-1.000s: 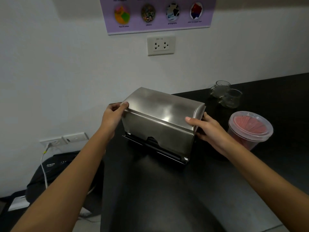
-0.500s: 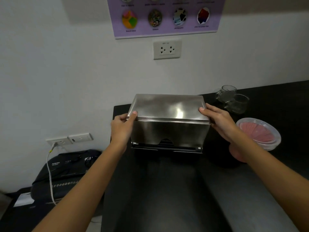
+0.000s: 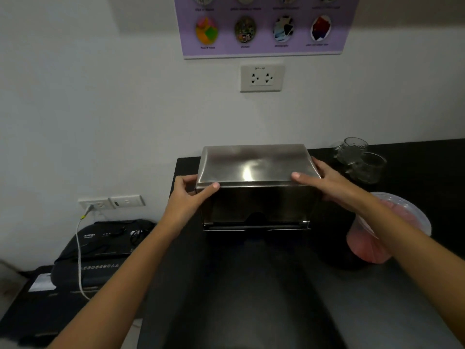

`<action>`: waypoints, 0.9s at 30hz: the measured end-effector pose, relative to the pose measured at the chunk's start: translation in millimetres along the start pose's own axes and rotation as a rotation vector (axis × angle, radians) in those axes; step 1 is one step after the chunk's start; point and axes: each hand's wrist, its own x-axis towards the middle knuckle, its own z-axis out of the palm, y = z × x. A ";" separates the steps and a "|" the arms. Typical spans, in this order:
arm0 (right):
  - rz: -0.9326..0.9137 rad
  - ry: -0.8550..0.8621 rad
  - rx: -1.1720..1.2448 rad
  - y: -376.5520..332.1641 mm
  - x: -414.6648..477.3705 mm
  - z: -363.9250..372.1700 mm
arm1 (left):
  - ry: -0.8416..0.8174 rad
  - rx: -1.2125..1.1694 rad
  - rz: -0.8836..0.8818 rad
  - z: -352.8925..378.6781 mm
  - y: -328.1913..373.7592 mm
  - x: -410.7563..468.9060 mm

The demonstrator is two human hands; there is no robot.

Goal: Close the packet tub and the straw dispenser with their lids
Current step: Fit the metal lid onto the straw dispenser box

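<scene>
Though partly hidden by the right forearm, packet tub (image 3: 402,212) lidded; both hands (image 3: 187,195) clasping straw dispenser lid (image 3: 256,165).

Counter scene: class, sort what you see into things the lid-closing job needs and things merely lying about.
Job: steel straw dispenser, its lid, packet tub, tub lid, left hand, right hand.

Lying about: glass cups, wall socket, poster, shredder.

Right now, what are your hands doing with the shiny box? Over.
Left hand and right hand: grip on lid ends. Lid down on straw dispenser. Packet tub lidded, at right. Nothing in the way.
</scene>
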 end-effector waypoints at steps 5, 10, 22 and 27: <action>-0.108 -0.031 -0.162 11.8 12.7 -6.8 | -0.199 0.229 0.097 -0.3 -2.0 17.7; -0.164 -0.065 -0.205 14.8 15.8 0.3 | -0.173 0.313 0.208 -5.7 -7.5 16.4; -0.172 -0.132 -0.232 3.1 75.5 -13.8 | -0.113 0.292 0.181 3.2 -6.2 63.9; -0.173 -0.149 -0.213 -1.0 96.7 -14.8 | -0.123 0.250 0.193 3.9 -9.0 85.3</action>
